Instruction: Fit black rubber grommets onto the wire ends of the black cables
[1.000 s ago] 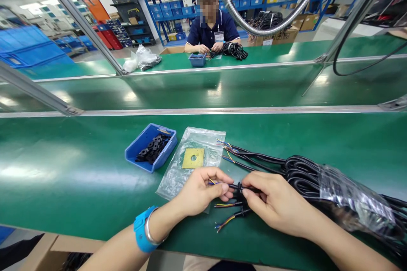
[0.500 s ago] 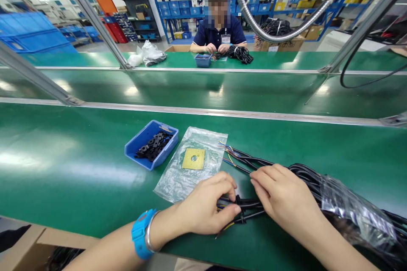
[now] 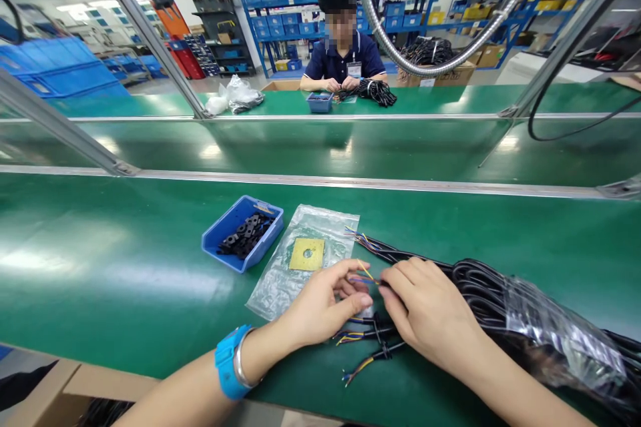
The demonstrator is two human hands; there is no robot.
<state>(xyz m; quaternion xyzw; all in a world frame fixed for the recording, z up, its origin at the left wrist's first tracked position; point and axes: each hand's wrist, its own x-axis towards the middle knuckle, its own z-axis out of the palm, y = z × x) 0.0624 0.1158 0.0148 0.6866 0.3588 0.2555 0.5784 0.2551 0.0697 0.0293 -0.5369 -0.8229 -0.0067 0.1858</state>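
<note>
The right hand [image 3: 425, 310] pinches a smooth black cable [image 3: 381, 283] near its thin coloured wire ends; the left hand [image 3: 333, 300], loosely curled, half open, cups those wires [image 3: 368, 273] beside the crinkled clear bag [image 3: 285, 287].

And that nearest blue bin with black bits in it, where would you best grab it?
Probably by the upright wall of the blue bin facing the plastic bag, pinched from above, fingers inside and thumb outside. Its rim stands free there, above the black parts.
</note>
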